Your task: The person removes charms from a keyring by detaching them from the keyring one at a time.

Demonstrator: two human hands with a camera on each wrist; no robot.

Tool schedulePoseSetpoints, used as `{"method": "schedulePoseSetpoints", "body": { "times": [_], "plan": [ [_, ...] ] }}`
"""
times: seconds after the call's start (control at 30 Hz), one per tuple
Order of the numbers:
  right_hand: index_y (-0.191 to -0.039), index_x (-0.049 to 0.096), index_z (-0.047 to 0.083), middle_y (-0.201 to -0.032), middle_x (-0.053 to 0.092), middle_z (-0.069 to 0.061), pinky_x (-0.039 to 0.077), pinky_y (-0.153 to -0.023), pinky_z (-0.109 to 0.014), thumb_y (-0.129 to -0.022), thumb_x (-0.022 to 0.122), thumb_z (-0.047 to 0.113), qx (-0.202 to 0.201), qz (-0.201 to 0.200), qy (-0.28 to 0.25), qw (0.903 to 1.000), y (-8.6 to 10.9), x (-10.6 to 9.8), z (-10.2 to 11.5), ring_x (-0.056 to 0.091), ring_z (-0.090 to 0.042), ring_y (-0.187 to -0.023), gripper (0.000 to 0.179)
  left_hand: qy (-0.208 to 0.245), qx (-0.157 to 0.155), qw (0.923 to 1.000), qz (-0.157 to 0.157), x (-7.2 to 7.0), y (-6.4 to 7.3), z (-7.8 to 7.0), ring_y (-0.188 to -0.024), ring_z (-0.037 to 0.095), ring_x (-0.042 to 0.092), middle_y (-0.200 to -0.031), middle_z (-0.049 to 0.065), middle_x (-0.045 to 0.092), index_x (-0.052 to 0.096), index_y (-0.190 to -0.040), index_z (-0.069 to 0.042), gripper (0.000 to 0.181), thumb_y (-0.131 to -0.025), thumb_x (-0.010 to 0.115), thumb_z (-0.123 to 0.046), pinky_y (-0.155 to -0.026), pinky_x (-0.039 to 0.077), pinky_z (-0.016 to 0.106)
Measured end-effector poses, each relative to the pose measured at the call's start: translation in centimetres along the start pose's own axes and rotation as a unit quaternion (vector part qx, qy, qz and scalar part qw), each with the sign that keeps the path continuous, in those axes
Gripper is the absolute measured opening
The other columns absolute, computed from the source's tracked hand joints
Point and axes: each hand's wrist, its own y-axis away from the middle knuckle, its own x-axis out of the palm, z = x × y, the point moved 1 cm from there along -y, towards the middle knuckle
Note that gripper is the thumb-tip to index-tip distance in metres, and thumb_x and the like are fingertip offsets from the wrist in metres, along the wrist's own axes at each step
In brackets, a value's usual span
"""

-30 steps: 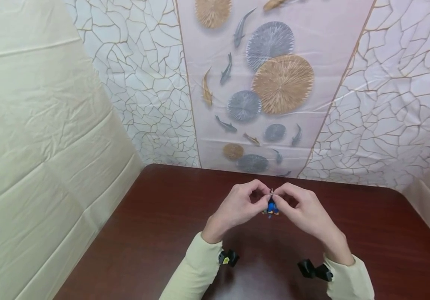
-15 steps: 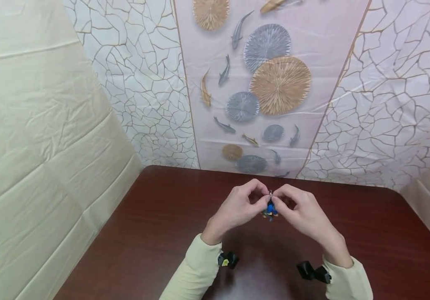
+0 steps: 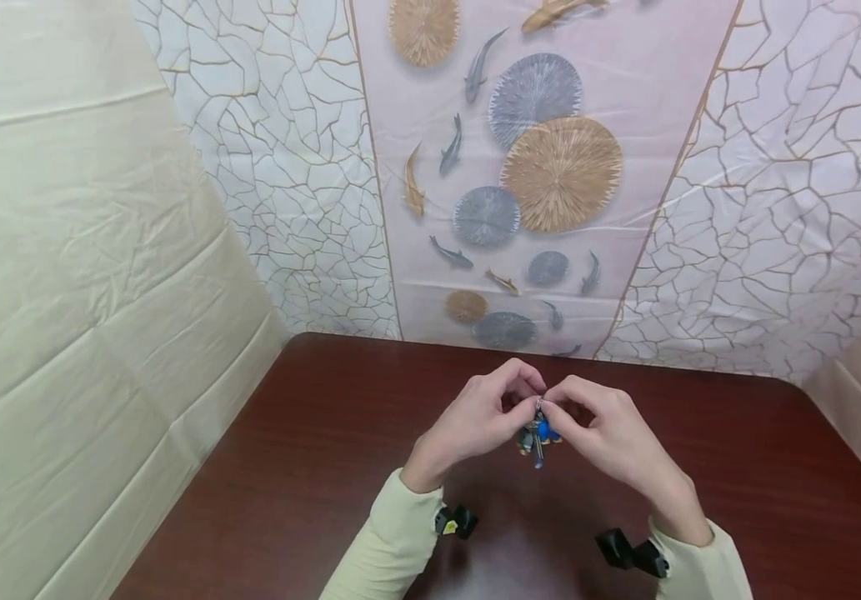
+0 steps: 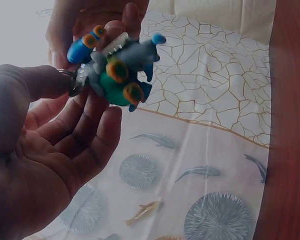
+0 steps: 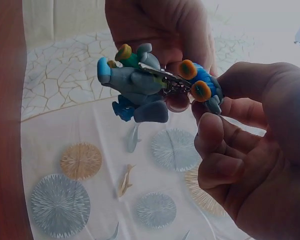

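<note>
Both hands meet over the table around a small bunch of keychain charms (image 3: 540, 435). My left hand (image 3: 478, 417) pinches the metal ring (image 4: 73, 82) at its top between thumb and fingers. On the other side, my right hand (image 3: 610, 425) pinches the bunch at the same ring, thumb against forefinger. Rubbery figures dangle below: a grey one with a light-blue tip (image 5: 132, 82), a green one with orange-rimmed discs (image 4: 119, 82) and a blue one with orange ends (image 5: 202, 85). A flat metal key-like piece (image 5: 162, 75) hangs among them. Fingertips partly hide the ring.
The dark red-brown table (image 3: 325, 433) spreads beneath the hands. Behind it hangs a patterned cloth (image 3: 490, 275) with printed fish and discs; a cream cloth (image 3: 100, 333) closes the left side. Black wrist cameras (image 3: 458, 521) sit below the cuffs.
The charm bunch has come lower and turned between the hands, so more of it, including a long grey-blue piece, shows below the fingers. Both hands stay nearly in place, still pinching.
</note>
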Motion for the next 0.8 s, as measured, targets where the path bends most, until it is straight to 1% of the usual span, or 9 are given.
{"method": "schedulePoseSetpoints", "body": {
  "times": [0.17,0.27,0.43,0.57,0.63,0.8],
  "plan": [
    [-0.086,0.066,0.025,-0.072,0.056,0.016,0.042,-0.057,-0.014,-0.087,0.070,0.006,-0.013,-0.005,0.001,0.9999,0.09,0.05,0.19,0.050,0.002,-0.063,0.020,-0.015,0.004,0.9999,-0.004,0.18,0.06,-0.05,-0.072,0.000,0.058,-0.085,0.001,0.070,0.059,-0.105,-0.011,0.011,-0.094,0.062,-0.011,-0.068,0.048,0.012],
    [-0.085,0.066,0.025,-0.071,0.055,0.016,0.041,-0.057,-0.013,-0.087,0.070,0.005,-0.017,-0.007,0.003,0.9998,0.11,0.04,0.27,0.050,0.002,-0.062,0.021,-0.018,0.004,0.9998,-0.001,0.21,0.09,-0.06,-0.071,0.001,0.058,-0.084,0.001,0.070,0.060,-0.103,-0.010,0.009,-0.094,0.062,-0.010,-0.067,0.048,0.012],
    [-0.086,0.066,0.025,-0.073,0.057,0.016,0.041,-0.057,-0.014,-0.087,0.071,0.007,-0.013,-0.003,-0.001,0.9999,0.11,-0.03,0.39,0.050,0.002,-0.063,0.019,-0.024,0.001,0.9997,0.001,0.05,0.04,-0.19,-0.072,0.001,0.058,-0.085,0.001,0.069,0.060,-0.100,-0.010,0.007,-0.093,0.063,-0.010,-0.068,0.048,0.012],
    [-0.086,0.066,0.025,-0.074,0.057,0.016,0.042,-0.057,-0.015,-0.087,0.071,0.007,-0.011,0.002,-0.009,0.9999,0.06,0.00,0.40,0.051,0.000,-0.064,0.019,-0.031,-0.010,0.9995,0.003,-0.20,0.05,-0.26,-0.071,0.001,0.057,-0.084,0.000,0.067,0.060,-0.097,-0.012,0.005,-0.093,0.064,-0.011,-0.067,0.048,0.012],
    [-0.086,0.066,0.026,-0.073,0.056,0.016,0.041,-0.057,-0.014,-0.087,0.071,0.007,-0.014,0.002,-0.009,0.9999,0.07,0.04,0.37,0.050,0.000,-0.063,0.020,-0.028,-0.021,0.9994,0.006,-0.30,0.08,-0.27,-0.070,0.002,0.056,-0.083,-0.001,0.066,0.060,-0.096,-0.012,0.005,-0.093,0.064,-0.012,-0.066,0.048,0.013],
    [-0.086,0.066,0.026,-0.073,0.056,0.016,0.041,-0.057,-0.014,-0.086,0.072,0.006,-0.020,-0.004,-0.005,0.9998,0.11,0.01,0.40,0.049,0.001,-0.064,0.021,-0.029,-0.034,0.9989,0.013,-0.39,0.06,-0.31,-0.067,0.001,0.055,-0.078,-0.004,0.064,0.059,-0.094,-0.013,0.004,-0.093,0.063,-0.014,-0.063,0.047,0.014]
  ]
}}
